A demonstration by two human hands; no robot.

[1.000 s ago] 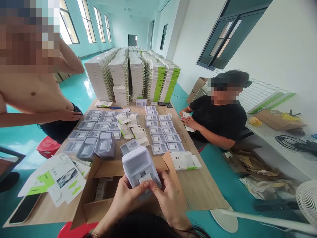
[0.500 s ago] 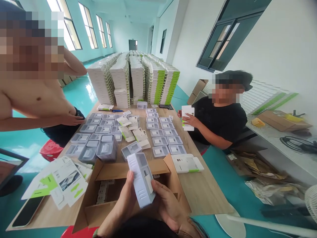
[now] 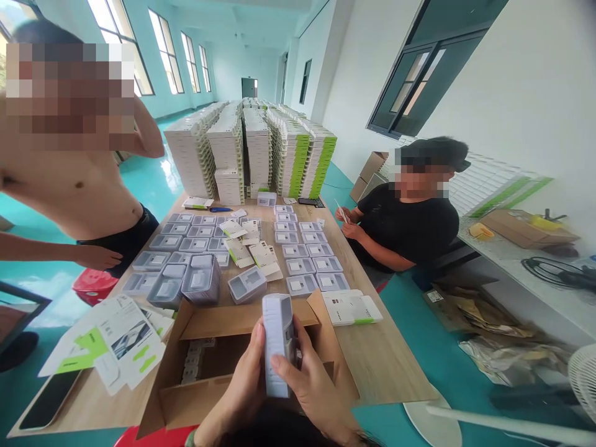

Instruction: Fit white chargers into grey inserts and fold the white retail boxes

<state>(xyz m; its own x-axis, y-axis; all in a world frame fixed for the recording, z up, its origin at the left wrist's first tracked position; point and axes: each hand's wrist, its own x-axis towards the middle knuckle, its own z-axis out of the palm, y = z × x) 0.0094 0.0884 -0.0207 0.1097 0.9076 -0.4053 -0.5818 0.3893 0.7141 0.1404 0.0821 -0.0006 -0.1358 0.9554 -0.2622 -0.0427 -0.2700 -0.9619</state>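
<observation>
Above the open cardboard box [image 3: 195,406] I hold a stack of pale, translucent plastic trays [image 3: 275,329], upright on edge with its ridged side towards me. My left hand [image 3: 246,372] is closed along the stack's left side. From the right, my right hand [image 3: 316,382] grips it, thumb on the near face and fingers behind the right edge. Just beyond the box lies a tilted plastic tray [image 3: 248,284]. Small white pieces [image 3: 192,363] sit inside the box at its left; the rest of its inside is dark or hidden by my hands.
Rows of filled trays [image 3: 307,249] and printed cards [image 3: 263,256] cover the table. Flattened cartons [image 3: 351,307], leaflets [image 3: 130,335] and a phone [image 3: 49,400] flank the box. Tall carton stacks [image 3: 256,149] stand behind. One person [image 3: 405,217] sits right; another [image 3: 93,192] is at left.
The tray stack has turned from slanted to nearly upright and moved slightly right; my right thumb now lies across its near face. The person at right has lowered and turned the white card.
</observation>
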